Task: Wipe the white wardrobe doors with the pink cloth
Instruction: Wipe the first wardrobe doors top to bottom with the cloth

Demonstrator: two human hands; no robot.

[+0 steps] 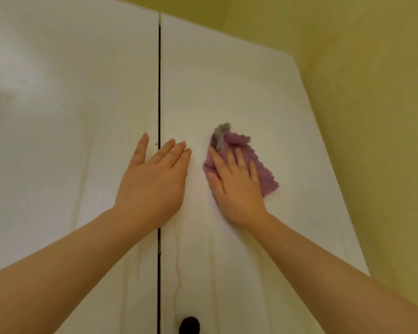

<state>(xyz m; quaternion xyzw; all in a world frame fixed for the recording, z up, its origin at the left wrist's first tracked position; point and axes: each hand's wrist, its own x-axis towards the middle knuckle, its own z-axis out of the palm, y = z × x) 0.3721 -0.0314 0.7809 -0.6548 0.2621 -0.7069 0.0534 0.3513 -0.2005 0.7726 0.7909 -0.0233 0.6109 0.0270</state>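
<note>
The pink cloth point(264, 173) lies flat against the right wardrobe door point(227, 80), its long axis slanting from upper left to lower right, a grey corner uppermost. The right hand point(237, 189) presses it with straight, spread fingers. The left hand point(152, 186) rests flat with fingers straight across the dark gap point(159, 92), one finger on the left wardrobe door point(70, 116). A dark knob point(190, 325) sits on the right door below, and a yellow wall point(360, 92) stands to the right.

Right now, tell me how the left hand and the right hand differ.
The left hand holds nothing; the right hand presses the pink cloth flat. The left hand spans the gap, thumb on the left door; the right hand sits wholly on the right door. Both lie flat and open against the wardrobe.
</note>
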